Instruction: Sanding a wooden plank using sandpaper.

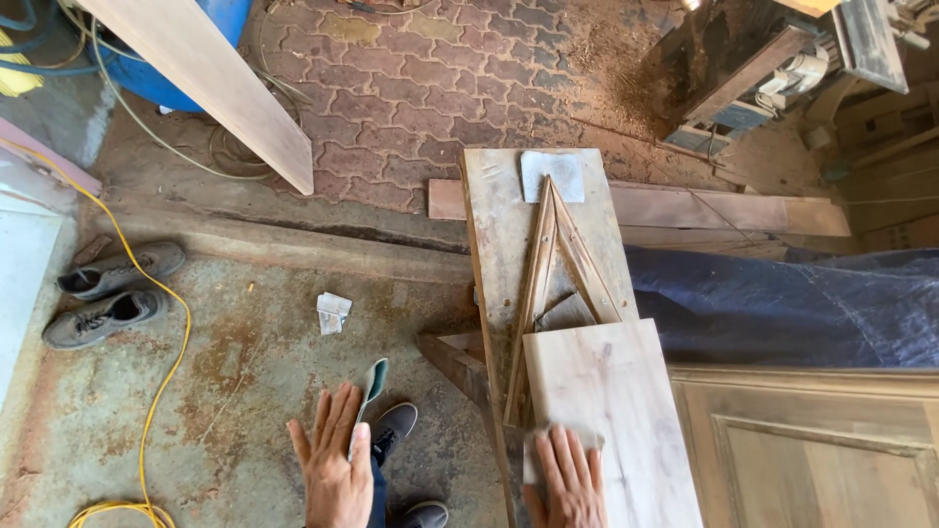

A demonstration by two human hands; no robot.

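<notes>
My right hand (pixel 569 481) lies flat, fingers together, on a grey sandpaper piece (pixel 533 448), pressing it onto a pale wooden board (pixel 611 391). The board rests on the near end of a narrow wooden bench plank (pixel 494 225). My left hand (pixel 333 464) hovers over the floor left of the bench, fingers stretched out. A curved green-backed sandpaper strip (pixel 373 383) is pinched between its thumb and forefinger. Thin wooden strips (pixel 559 256) lean together in a triangle on the plank beyond the board.
Another grey sandpaper sheet (pixel 553 174) lies at the plank's far end. A blue tarp (pixel 782 305) and a panelled door (pixel 812 452) are to the right. On the floor are grey shoes (pixel 112 293), a yellow cable (pixel 168 337) and folded paper (pixel 333 313). A long plank (pixel 220 83) leans at top left.
</notes>
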